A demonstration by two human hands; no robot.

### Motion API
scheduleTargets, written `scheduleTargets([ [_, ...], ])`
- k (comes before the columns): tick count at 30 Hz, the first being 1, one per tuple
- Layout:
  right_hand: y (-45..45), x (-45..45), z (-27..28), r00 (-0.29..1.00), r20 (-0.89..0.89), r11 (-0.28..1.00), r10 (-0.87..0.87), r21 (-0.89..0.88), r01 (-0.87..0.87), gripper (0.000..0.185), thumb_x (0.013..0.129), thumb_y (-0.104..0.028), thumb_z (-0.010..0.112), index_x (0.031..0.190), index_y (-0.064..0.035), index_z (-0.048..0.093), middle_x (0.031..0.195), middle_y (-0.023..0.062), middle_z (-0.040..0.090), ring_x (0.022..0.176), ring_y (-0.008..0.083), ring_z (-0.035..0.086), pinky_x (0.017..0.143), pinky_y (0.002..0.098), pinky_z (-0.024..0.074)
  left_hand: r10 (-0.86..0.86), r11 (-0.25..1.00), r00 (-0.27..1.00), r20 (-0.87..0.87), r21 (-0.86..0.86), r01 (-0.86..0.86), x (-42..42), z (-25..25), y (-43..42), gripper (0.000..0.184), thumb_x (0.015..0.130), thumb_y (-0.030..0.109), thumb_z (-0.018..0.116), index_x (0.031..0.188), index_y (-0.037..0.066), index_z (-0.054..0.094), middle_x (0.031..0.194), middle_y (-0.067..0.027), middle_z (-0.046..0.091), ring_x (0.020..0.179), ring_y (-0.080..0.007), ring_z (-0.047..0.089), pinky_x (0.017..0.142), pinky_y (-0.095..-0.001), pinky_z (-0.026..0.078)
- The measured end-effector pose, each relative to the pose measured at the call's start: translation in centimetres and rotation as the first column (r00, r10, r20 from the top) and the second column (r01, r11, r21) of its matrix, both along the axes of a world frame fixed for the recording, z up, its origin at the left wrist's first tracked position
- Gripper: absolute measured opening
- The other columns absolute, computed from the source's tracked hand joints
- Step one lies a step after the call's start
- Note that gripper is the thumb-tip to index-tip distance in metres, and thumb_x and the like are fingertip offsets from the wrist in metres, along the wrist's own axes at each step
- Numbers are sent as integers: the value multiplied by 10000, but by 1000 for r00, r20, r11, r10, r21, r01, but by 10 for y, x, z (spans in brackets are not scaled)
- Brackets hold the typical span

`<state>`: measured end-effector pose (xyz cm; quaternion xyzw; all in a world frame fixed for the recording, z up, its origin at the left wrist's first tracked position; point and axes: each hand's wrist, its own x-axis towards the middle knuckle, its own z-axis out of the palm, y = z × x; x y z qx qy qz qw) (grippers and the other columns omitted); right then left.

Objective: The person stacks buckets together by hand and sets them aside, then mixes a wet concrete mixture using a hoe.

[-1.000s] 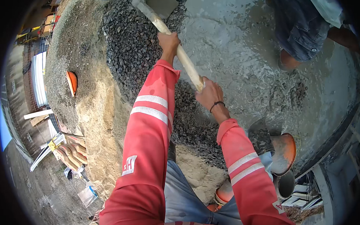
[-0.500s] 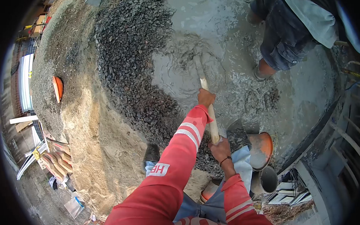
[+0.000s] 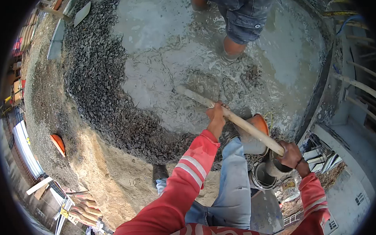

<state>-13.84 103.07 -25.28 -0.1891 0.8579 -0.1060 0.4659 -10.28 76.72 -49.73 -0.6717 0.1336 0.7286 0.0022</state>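
The wooden handle (image 3: 254,132) lies slantwise ahead of the person, its far end dipping into the wet grey mix (image 3: 153,73) forward and to the left, its near end finishing at the right hand (image 3: 289,153). The left hand (image 3: 216,112) is the nearer of the two to the sunken end (whatever head the tool carries is coated or covered, so its shape cannot be told). The fingers of the left hand are closed around the shaft partway along, above the near edge of the mix; those of the right hand are wrapped around the butt, farther back and out to the right.

The mix spreads as a wet, rippled sheet, lumpier around the sunken end. Dark gravel (image 3: 96,87) borders its left and near edges, and pale sand (image 3: 115,157) lies outside the gravel. An orange-rimmed bucket (image 3: 260,124) stands by the near edge, partly behind the shaft, with a grey bucket (image 3: 262,175) just below the right hand. Beyond the sunken end, a co-worker in dark shorts (image 3: 247,24) stands in the mix, near the tool but apart from it. A low wall (image 3: 346,149) sits to the right.
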Motion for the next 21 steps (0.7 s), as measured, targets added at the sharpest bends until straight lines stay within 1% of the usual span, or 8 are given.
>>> scheduleTargets([
  [2,66,4,6,988,-116,973,98,220,-71,424,654,-209,753,1031,-75,613,773,205,667,728,434,639,647,492,526,32,985,998,-57,168,-22,-8,7,63,137,848,37,616,915,-14,508,759,-137,553,576,-271,591,518,-420,546],
  [5,125,4,25,971,-154,933,182,339,-121,427,645,-206,756,1013,-52,603,770,201,669,742,414,649,664,499,521,25,947,998,-54,320,-6,-24,16,137,138,837,44,628,909,-8,523,749,-127,563,574,-265,589,537,-399,545],
  [9,139,22,23,987,-118,925,113,375,-61,419,643,-187,746,1012,-52,601,769,207,669,741,415,650,689,507,515,76,977,994,-72,205,-60,-14,71,125,156,795,50,640,899,-32,558,707,-93,577,536,-218,589,493,-361,505],
  [11,104,32,-6,983,-151,969,105,238,-66,352,636,-127,739,935,-42,575,756,221,655,731,438,634,673,507,517,57,991,994,-98,126,-45,3,84,64,117,793,28,612,862,-8,525,690,-108,544,546,-248,568,521,-395,522],
  [14,-8,62,-59,981,-158,993,109,58,-101,353,651,-131,726,963,-54,580,759,214,660,739,431,647,693,518,521,36,988,993,-111,-145,-52,31,85,-69,117,776,42,606,842,-1,519,655,-93,525,524,-221,553,501,-354,501],
  [17,-150,100,-122,989,-140,975,40,-213,-70,319,720,-188,684,1001,-80,579,689,201,652,680,416,649,648,508,516,-19,871,993,-120,-489,-43,50,91,-220,172,832,24,570,997,3,526,727,-75,516,539,-187,513,499,-332,472],
  [18,-206,110,-127,990,-140,973,27,-225,-58,303,745,-197,666,1011,-80,579,682,199,652,677,419,649,652,514,514,-44,837,986,-160,-545,-51,60,89,-268,235,829,14,572,1058,13,516,743,-74,518,551,-185,514,508,-327,475],
  [21,-340,142,-127,999,-2,956,-39,-290,37,409,734,-191,690,1099,-58,564,779,225,674,770,435,655,728,516,509,-86,691,994,-67,-723,11,77,84,-372,173,824,-5,562,984,-21,498,680,-73,524,477,-161,515,430,-313,455],
])
